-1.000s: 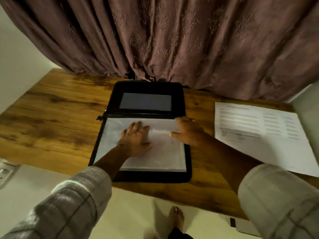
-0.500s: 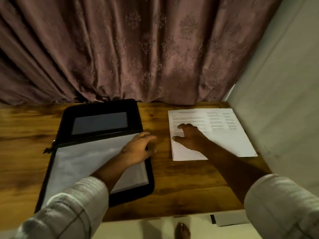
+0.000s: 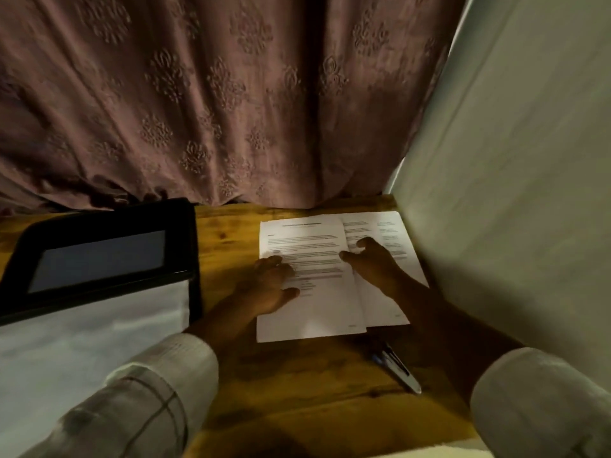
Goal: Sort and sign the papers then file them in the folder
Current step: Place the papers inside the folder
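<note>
Wooden table (image 3: 297, 391), mauve curtain (image 3: 198, 110) behind it, pale wall (image 3: 512, 160) close on your right: that is your workspace. The papers (image 3: 330, 233) lie at the table's right end, near the wall. The black folder (image 3: 195, 246) lies open to their left, with a strip of bare wood between. Your left hand (image 3: 271, 285) rests flat on the left part of the top sheet (image 3: 317, 312), fingers straight and holding nothing. Your right hand (image 3: 373, 262) sits over the lower sheet (image 3: 385, 309), fingers loosely curled and thumb at the top sheet's right edge. Whether it pinches that edge cannot be told from this view.

You appear to be separating the sheets for sorting. Press lightly with the left palm so that only one sheet slides. Anchor the lower sheet with the right hand so the pile does not skew toward the wall. The pen (image 3: 396, 365) lies on the wood just in front of the papers, so bring it within reach before you sign.

Both sheets are white, flat and uncreased. They carry blocks of small print too blurred to read, and the top one sits offset leftward over the lower.
</note>
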